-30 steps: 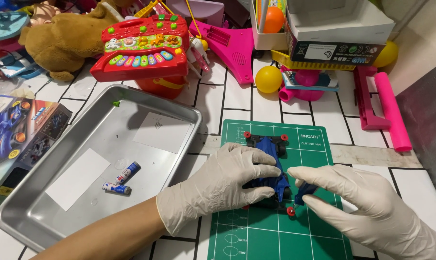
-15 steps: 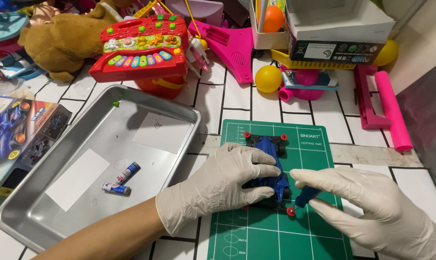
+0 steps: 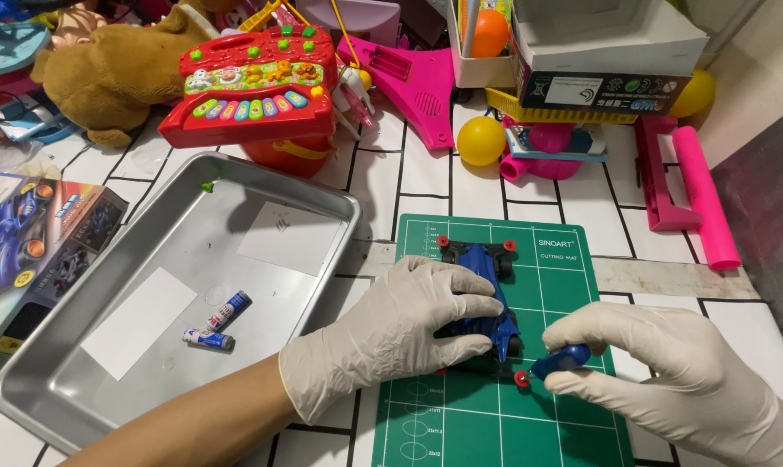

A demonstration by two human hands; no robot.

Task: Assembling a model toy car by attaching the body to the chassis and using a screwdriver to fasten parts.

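While the gloved left hand [image 3: 391, 337] lay flat over the blue toy race car [image 3: 485, 294], its fingers curled loosely around the body and pressing it down, the gloved right hand [image 3: 668, 372] pinched a small blue piece [image 3: 561, 359] between thumb and forefinger just beside the car's near end. The piece sat apart from the car body, close to a red roller [image 3: 522, 378] at that corner. The car rested lengthwise in the middle of a green cutting mat [image 3: 573, 424], its far end with black wheels and red rollers showing beyond the left fingers. To the left of the mat stood a metal tray [image 3: 80, 380] holding two small batteries [image 3: 218, 322] and two white paper slips. Beyond the mat lay a red toy keyboard [image 3: 253, 82], a pink toy guitar [image 3: 413, 82], a yellow ball [image 3: 481, 140] and a brown plush toy [image 3: 115, 73].
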